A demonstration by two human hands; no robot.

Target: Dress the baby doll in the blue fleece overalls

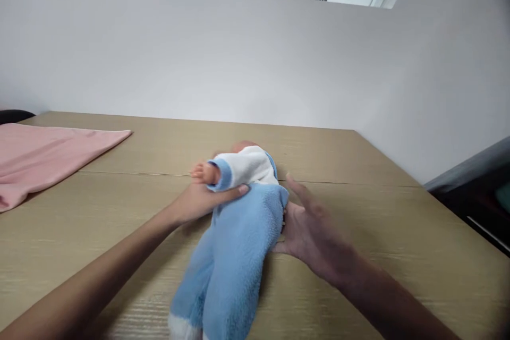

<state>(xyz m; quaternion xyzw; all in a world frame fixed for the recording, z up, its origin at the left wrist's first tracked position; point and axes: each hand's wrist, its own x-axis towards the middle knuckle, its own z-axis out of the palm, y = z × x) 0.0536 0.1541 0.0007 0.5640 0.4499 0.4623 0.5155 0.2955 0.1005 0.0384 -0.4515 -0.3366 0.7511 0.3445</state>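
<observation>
A baby doll (243, 234) in a fuzzy blue and white outfit lies slanted on the tabletop, its legs toward me. One small bare doll hand sticks out to the left from a blue cuff, and the head is mostly hidden behind the white top. My left hand (203, 201) grips the doll's waist, thumb on top of the blue fabric and the other fingers hidden beneath. On the doll's right side, my right hand (308, 228) is slightly blurred, its thumb raised and spread from the palm, the other fingers partly hidden behind the doll's hip.
A pink cloth (51, 156) lies on the left of the wooden table (378, 223). A pale wall (223, 58) rises behind the table's far edge. Beyond the right edge is a dark object (478, 196).
</observation>
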